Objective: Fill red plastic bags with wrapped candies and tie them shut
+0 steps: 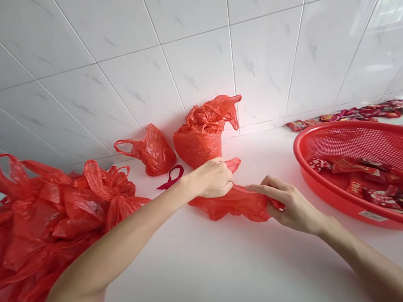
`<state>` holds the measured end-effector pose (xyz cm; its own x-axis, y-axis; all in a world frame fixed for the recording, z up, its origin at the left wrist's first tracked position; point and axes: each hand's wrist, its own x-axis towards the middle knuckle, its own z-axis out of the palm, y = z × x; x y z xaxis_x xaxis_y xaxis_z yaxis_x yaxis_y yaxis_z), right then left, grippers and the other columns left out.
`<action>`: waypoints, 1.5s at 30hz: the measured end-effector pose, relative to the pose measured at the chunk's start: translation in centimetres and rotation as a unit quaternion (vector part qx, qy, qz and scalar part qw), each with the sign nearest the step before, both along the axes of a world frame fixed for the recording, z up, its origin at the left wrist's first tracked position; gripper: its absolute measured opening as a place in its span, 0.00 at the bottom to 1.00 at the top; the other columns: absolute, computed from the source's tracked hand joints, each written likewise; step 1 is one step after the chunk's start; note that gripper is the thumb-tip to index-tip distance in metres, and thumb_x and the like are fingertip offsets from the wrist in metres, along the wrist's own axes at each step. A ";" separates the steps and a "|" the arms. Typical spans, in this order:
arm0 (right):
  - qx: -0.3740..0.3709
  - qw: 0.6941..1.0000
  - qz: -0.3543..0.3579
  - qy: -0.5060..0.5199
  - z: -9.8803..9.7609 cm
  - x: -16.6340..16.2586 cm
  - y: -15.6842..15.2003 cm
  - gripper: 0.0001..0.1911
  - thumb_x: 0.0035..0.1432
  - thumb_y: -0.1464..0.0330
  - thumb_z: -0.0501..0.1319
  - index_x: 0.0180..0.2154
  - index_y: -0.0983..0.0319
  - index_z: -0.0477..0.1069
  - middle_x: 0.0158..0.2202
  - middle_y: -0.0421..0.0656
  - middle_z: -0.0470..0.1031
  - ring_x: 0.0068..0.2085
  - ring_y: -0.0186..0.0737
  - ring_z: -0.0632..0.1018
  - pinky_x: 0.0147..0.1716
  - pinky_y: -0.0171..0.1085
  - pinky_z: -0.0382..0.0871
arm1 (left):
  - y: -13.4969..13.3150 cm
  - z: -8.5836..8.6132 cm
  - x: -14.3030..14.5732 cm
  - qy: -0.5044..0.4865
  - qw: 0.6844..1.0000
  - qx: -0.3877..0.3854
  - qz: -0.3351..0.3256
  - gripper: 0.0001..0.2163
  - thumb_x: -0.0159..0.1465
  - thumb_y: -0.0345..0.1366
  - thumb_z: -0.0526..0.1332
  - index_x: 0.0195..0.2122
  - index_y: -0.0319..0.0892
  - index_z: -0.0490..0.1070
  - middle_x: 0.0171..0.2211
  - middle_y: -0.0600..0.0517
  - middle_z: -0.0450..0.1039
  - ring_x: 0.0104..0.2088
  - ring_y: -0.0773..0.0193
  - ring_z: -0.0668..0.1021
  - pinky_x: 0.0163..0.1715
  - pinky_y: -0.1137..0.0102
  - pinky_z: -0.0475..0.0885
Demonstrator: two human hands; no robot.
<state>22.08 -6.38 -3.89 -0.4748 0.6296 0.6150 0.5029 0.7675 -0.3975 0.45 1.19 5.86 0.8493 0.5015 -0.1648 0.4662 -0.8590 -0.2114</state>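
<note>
Between my hands a thin red plastic bag [234,203] stretches low over the white table. My left hand [213,178] is closed around its upper left part, near a handle loop. At the bag's right end, my right hand [286,202] grips the film between thumb and fingers, with the index finger extended along it. Just behind my left hand stands a fuller red bag [198,144] stuffed with crumpled red plastic. A smaller red bag [155,152] sits to its left, and a dark red ribbon loop [171,177] lies beside it.
A large heap of red plastic bags [54,220] covers the left side. On the right, a red mesh basket [301,157] contains several red wrapped packets [380,187]. More packets [363,112] line the wall behind the basket. White tiles [198,67] close off the back.
</note>
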 end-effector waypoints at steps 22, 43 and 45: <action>0.055 0.937 -0.282 -0.199 -1.8 -0.6 0.7 0.32 0.53 0.81 0.52 0.61 0.69 0.66 0.51 0.60 0.69 0.49 0.56 0.74 0.46 0.53 0.75 | -5.9 -0.6 0.6 0.058 0.981 -0.129 0.132 0.12 0.50 0.15 0.54 0.22 0.41 0.64 0.18 0.53 0.69 0.23 0.61 0.75 0.40 0.64 0.69; 0.006 0.937 -0.145 -0.318 -1.4 -3.4 -0.2 0.21 0.70 0.73 0.46 0.24 0.61 0.65 0.15 0.35 0.65 0.16 0.31 0.59 0.43 0.43 0.59 | -3.0 -3.4 -0.1 -0.014 0.941 -0.039 0.337 0.18 0.71 0.33 0.49 0.40 0.34 0.78 0.51 0.32 0.71 0.54 0.37 0.74 0.49 0.49 0.71; -0.015 0.932 -0.180 -0.314 -1.5 -3.3 0.0 0.21 0.69 0.73 0.45 0.26 0.61 0.66 0.15 0.37 0.66 0.15 0.32 0.58 0.37 0.41 0.55 | -2.8 -3.6 -0.2 -0.011 0.942 -0.024 0.336 0.17 0.70 0.31 0.49 0.41 0.32 0.78 0.50 0.30 0.72 0.53 0.37 0.74 0.47 0.50 0.71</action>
